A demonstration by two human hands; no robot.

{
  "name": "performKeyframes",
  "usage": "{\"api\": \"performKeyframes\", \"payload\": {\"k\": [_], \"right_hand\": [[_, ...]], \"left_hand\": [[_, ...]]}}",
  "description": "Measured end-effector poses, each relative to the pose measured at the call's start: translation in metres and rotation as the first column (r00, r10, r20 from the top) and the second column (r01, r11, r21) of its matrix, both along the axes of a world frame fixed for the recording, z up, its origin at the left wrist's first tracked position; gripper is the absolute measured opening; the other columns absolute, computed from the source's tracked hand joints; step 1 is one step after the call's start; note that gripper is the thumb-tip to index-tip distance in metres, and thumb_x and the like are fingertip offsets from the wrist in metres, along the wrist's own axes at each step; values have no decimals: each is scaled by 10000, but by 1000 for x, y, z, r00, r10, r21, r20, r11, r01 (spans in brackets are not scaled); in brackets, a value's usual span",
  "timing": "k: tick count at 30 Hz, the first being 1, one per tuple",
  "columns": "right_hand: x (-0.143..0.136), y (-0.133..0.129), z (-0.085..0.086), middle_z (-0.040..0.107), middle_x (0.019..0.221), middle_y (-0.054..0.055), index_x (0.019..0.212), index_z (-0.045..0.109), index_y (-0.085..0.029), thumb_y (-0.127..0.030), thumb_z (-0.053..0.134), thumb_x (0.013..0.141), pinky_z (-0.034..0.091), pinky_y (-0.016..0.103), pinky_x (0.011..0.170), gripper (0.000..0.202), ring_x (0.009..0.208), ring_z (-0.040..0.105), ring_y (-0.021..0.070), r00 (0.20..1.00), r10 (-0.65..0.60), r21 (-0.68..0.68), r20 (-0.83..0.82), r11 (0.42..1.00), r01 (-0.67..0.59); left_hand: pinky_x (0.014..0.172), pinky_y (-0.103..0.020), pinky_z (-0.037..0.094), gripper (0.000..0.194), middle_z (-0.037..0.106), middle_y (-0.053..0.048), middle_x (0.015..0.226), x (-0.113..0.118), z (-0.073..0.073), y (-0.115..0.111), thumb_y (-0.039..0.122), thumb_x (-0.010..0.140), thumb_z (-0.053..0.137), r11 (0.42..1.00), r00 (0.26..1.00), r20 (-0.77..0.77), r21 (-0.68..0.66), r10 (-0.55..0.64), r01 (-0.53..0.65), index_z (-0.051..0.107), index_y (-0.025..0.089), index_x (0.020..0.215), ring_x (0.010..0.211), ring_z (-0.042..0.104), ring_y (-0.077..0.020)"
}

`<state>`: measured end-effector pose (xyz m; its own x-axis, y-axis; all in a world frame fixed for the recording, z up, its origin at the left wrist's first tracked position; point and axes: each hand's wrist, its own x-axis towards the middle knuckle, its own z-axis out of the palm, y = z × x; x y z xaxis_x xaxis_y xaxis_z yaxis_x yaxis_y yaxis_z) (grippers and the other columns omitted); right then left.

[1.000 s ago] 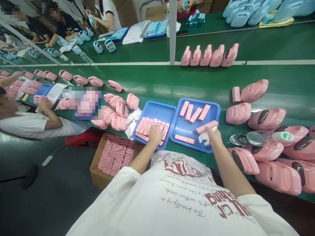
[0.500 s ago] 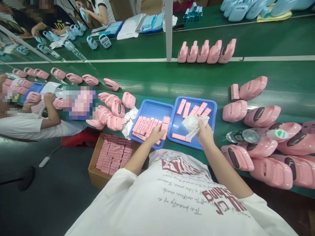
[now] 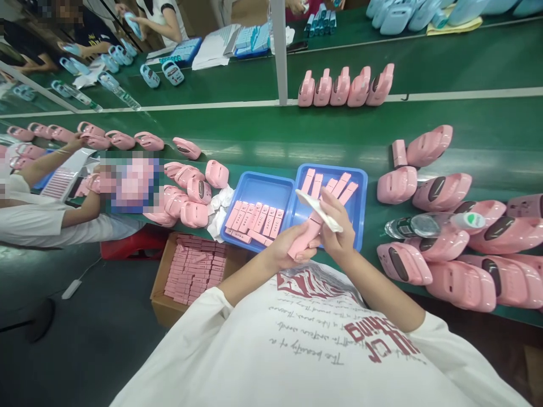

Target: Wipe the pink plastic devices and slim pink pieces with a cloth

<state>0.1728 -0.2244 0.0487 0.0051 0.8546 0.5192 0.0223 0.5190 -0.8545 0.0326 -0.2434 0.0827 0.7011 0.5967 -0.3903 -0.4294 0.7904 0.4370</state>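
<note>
Pink bar (image 3: 300, 243): held between my two hands, in front of my shirt (image 3: 314, 330), at the near side of the blue trays. Long axis tilted; one end juts out toward me, the other runs under the cloth (image 3: 308, 201).

Grip, L hand (image 3: 283, 246): clamped on the bar, fingers wrapped round it. R hand (image 3: 340, 223): closed on the folded white cloth, held against the bar's far part; exact contact pt. hidden.

Handling (my judgement): prob. light, thin plastic; stiff, won't bend under normal pressure. Surface smooth w/ slight gloss, so likely slippery, esp. w/ cloth moving on it. Not brittle-looking, but finish could scratch or smudge. Cloth soft, limp, gives no support.

Rec. hold: long narrow edges, approx. mid-length, firm but no squeezing; fingertips off the broad face.

Ref. pcs.: row of bars (image 3: 255, 215) in L tray (image 3: 267, 183), w/ small dark marks, plus bars crosswise at the near end; more bars (image 3: 342, 183) in R tray (image 3: 360, 217). Marks on my bar: can't tell.
</note>
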Motion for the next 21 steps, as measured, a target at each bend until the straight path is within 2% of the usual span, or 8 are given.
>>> {"api": "performKeyframes", "payload": {"k": [4, 6, 8, 10, 15, 16, 18, 21], "right_hand": [[0, -26, -5, 694, 1044, 47, 933, 717, -269, -594, 533, 804, 378, 531, 1050, 395, 1146, 574, 270, 995, 86, -33, -53, 996, -87], [-3, -35, -3, 710, 971, 53, 912, 713, -239, -565, 524, 824, 421, 497, 1020, 386, 1090, 608, 252, 968, -41, -202, -247, 979, -10], [-2, -35, 2, 711, 947, 41, 938, 689, -227, -535, 540, 827, 476, 436, 964, 360, 1036, 631, 224, 845, -275, -466, -459, 884, 35], [3, -26, 7, 705, 958, 29, 966, 663, -219, -499, 541, 831, 524, 380, 886, 334, 985, 645, 201, 695, -423, -663, -582, 742, -103], [32, -6, 11, 700, 845, 6, 911, 644, -195, -287, 454, 836, 561, 266, 678, 224, 793, 664, 148, 541, -590, -798, -600, 487, -355], [38, -6, 9, 692, 796, -2, 891, 638, -194, -260, 452, 821, 557, 255, 639, 210, 741, 660, 141, 536, -616, -816, -577, 458, -352], [46, -11, 4, 667, 716, -19, 853, 623, -198, -235, 458, 794, 544, 259, 575, 178, 646, 640, 139, 546, -648, -847, -532, 411, -337], [53, -20, -6, 640, 679, -33, 821, 600, -205, -237, 481, 766, 533, 283, 542, 135, 586, 619, 147, 576, -649, -868, -497, 383, -317]], "left_hand": [[266, -173, 190, 595, 289, 56, 367, -7, -2, 3, 642, 863, 316, 1000, 998, 63, -11, -8, 8, 439, 159, 539, 254, 280, -44], [280, -178, 225, 604, 376, 34, 423, -11, 0, 3, 653, 857, 320, 999, 998, 50, 22, 39, -40, 511, 140, 601, 278, 324, -49], [293, -179, 252, 534, 503, 3, 595, -14, 3, 1, 627, 841, 401, 996, 996, 44, 30, 80, -81, 595, 130, 809, 342, 393, -53], [308, -173, 261, 486, 531, -11, 723, -16, 3, -1, 579, 829, 470, 994, 993, 57, 20, 108, -109, 593, 149, 1019, 409, 439, -59], [386, -183, 330, 531, 476, 12, 682, -32, -21, -7, 525, 850, 458, 995, 954, -292, 89, 70, -46, 467, 131, 1207, 445, 436, -71], [409, -195, 358, 543, 495, 8, 701, -36, -29, -9, 502, 840, 487, 990, 886, -462, 135, 38, 28, 426, 135, 1235, 456, 449, -78], [501, -226, 437, 577, 565, -31, 835, -42, -44, -16, 401, 805, 565, 919, 587, -808, 202, -39, 338, 356, 157, 1284, 556, 529, -106], [724, -306, 490, 570, 550, -140, 1140, -42, -63, -27, 220, 743, 605, 680, 68, -997, 34, -23, 733, 407, 153, 1273, 865, 613, -203]]}}
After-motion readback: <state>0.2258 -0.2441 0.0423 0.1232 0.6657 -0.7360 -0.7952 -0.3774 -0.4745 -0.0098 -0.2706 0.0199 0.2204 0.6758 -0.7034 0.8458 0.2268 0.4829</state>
